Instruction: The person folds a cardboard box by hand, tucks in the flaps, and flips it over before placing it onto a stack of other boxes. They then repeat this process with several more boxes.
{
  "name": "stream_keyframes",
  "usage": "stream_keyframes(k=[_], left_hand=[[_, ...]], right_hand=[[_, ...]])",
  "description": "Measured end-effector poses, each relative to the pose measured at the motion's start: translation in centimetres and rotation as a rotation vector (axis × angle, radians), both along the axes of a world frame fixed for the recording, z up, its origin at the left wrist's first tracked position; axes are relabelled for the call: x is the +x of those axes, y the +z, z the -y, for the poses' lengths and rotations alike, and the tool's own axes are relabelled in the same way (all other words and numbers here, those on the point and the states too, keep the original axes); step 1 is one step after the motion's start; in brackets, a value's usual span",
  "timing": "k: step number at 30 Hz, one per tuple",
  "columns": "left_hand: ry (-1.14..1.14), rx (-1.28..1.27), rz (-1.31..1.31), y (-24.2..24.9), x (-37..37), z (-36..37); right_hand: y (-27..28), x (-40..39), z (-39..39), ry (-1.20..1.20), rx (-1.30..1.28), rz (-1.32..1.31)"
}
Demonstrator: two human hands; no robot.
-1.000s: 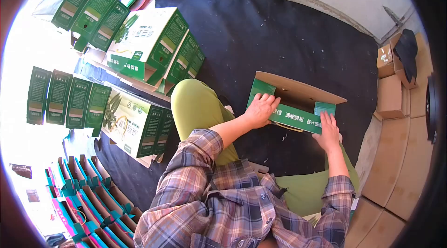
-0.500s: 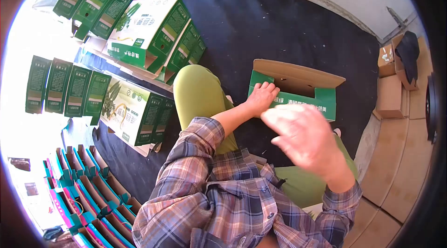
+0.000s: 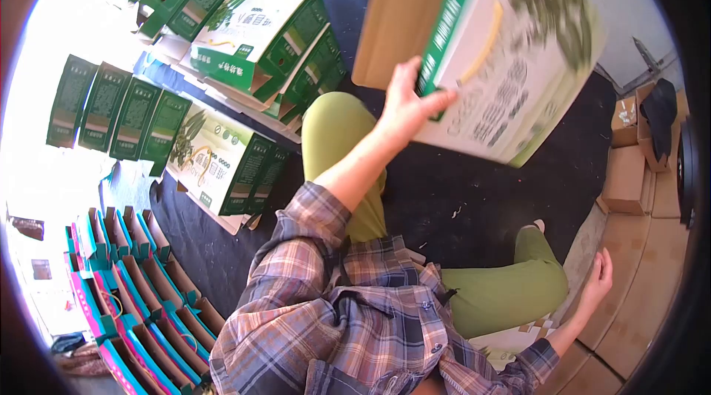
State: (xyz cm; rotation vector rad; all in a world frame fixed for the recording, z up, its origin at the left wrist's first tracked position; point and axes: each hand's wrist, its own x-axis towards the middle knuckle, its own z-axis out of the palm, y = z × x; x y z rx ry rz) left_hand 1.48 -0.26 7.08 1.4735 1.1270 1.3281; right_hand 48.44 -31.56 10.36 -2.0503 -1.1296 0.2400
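My left hand (image 3: 409,104) grips the edge of a white and green cardboard carton (image 3: 511,61). The carton is tilted up off the floor, its brown flap open, and the picture of it is slightly blurred. My thumb lies over its printed white face. Low on the right, beyond my bent knee, my right hand (image 3: 596,282) has its fingers stretched out and holds nothing. It is nearest to the brown cardboard (image 3: 629,261) along the right side. Part of a flat white printed sheet or carton (image 3: 496,347) shows under my right leg.
Green and white cartons (image 3: 255,28) are stacked at the upper left, with another group (image 3: 211,158) below them. Rows of open turquoise and pink boxes (image 3: 141,284) stand at the lower left. Black sheeting (image 3: 459,202) covers the floor. Brown boxes (image 3: 626,180) line the right wall.
The carton has risen off the floor and tipped, with my left hand now gripping its edge. My right hand has moved away from it, down to the right.
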Motion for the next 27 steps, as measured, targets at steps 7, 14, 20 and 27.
stream_keyframes(k=[7, 14, 20, 27], left_hand=[[0.347, 0.033, 0.631, 9.2, -15.3, 4.6], [0.505, 0.049, 0.781, 7.6, -29.7, 15.9], [0.658, 0.022, 0.822, 1.1, -37.6, 23.4], [0.800, -0.199, 0.946, -7.2, -45.2, 26.2]], right_hand=[[-6.7, 6.5, 3.3, -0.094, -0.055, -0.063], [-12.4, 7.4, 5.2, -0.148, -0.114, -0.153], [-16.5, 8.9, 7.1, -0.067, -0.144, -0.246], [-17.4, 4.9, 9.9, -0.031, -0.297, 0.181]])
